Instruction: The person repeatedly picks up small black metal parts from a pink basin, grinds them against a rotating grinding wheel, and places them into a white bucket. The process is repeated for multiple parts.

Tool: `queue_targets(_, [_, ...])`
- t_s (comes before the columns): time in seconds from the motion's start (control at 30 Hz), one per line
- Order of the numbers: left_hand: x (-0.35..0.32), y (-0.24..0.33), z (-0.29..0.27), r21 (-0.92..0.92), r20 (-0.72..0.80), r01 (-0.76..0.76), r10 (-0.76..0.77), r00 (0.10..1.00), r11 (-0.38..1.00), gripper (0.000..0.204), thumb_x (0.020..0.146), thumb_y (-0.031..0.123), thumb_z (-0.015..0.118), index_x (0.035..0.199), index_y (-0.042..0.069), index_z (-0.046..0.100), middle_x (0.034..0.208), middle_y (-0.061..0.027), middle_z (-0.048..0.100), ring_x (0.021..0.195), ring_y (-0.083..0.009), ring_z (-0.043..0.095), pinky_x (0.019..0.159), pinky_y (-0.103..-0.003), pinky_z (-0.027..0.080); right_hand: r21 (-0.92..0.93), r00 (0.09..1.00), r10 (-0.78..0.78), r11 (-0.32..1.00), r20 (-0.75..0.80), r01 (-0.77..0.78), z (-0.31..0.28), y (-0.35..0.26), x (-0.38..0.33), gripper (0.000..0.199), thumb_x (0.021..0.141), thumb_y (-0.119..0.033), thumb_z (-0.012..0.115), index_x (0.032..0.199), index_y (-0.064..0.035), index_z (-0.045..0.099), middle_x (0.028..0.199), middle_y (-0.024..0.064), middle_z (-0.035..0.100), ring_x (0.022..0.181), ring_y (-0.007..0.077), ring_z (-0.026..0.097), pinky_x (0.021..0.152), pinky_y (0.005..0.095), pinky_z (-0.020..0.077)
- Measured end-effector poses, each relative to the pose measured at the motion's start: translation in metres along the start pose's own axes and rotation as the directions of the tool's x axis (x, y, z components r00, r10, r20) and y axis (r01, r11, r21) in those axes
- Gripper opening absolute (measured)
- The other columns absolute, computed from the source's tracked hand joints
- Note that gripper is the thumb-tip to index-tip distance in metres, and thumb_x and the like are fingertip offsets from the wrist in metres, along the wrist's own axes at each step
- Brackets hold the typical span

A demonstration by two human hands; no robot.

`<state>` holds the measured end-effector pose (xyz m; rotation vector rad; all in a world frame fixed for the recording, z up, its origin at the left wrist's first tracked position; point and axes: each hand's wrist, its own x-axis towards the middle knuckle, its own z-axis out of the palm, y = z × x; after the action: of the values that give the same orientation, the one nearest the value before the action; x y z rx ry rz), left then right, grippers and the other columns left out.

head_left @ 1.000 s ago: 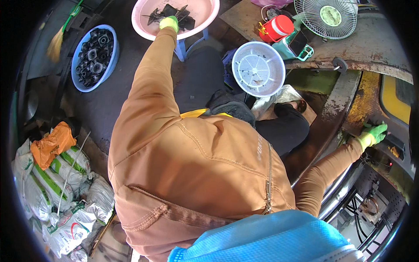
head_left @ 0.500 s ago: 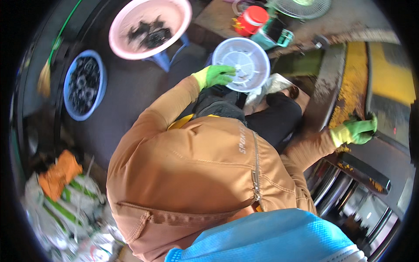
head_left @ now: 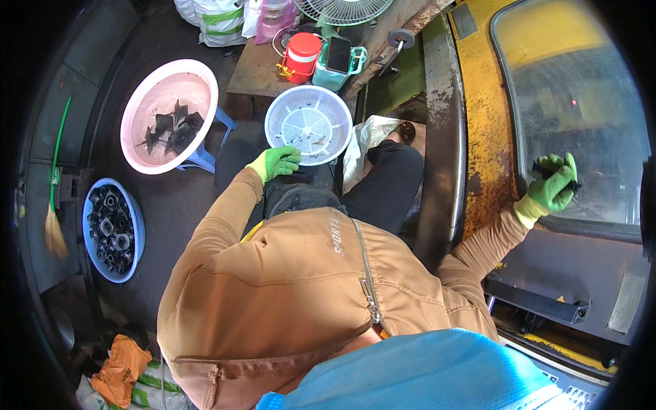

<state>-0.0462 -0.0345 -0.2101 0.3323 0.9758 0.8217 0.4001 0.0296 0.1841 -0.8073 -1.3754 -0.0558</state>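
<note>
My left hand (head_left: 279,163), in a green and yellow glove, rests at the near rim of a white perforated plastic basket (head_left: 301,116) over my lap. Its fingers stretch out loosely, and a few dark bits lie in the basket. Out to the right, my right hand (head_left: 555,186), gloved alike, is closed around a small black piece (head_left: 545,168) in front of the machine's window (head_left: 588,116). Most of that piece is hidden by the fingers, so I cannot tell whether it is loose or fixed to the door.
A pink basin (head_left: 147,154) with black parts stands on a blue stool (head_left: 217,140). Further left, a blue basin (head_left: 139,239) holds several black parts. A red jug (head_left: 301,55) and green basket (head_left: 335,76) sit ahead. The yellow machine (head_left: 486,123) with a black bar handle (head_left: 536,301) flanks me.
The view has swung, bringing more of the machine's window into sight. My right hand now lies over the glass rather than by its edge. Metal rods below the bar handle have gone from view.
</note>
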Motion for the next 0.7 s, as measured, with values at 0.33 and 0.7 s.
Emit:
queue_targets(0.33, [-0.002, 0.005, -0.012, -0.147, -0.020, 0.033, -0.036, 0.999, 0.989, 0.037, 0.097, 0.029, 0.055, 0.117, -0.002, 0.060, 0.100, -0.0109, 0.066, 0.083, -0.0230, 0.065, 0.073, -0.034, 0.055, 0.134, 0.986, 0.161, 0.979, -0.049, -0.153, -0.070, -0.060, -0.008, 0.042, 0.102, -0.028, 0.045, 0.120, 0.0084, 0.056, 0.072, 0.0020, 0.037, 0.060, 0.0156, 0.039, 0.058, 0.0304, 0.0454])
queue_targets(0.7, [0.009, 0.001, -0.029, -0.123, -0.144, -0.005, -0.013, 0.990, 0.992, 0.040, 0.098, 0.032, 0.051, 0.122, 0.001, 0.060, 0.114, -0.0126, 0.066, 0.099, -0.0271, 0.065, 0.087, -0.039, 0.054, 0.294, 0.982, 0.053, 0.956, -0.184, 0.003, -0.090, -0.062, -0.006, 0.043, 0.102, -0.032, 0.044, 0.119, 0.0062, 0.054, 0.068, 0.0013, 0.032, 0.052, 0.0161, 0.033, 0.060, 0.0356, 0.0499])
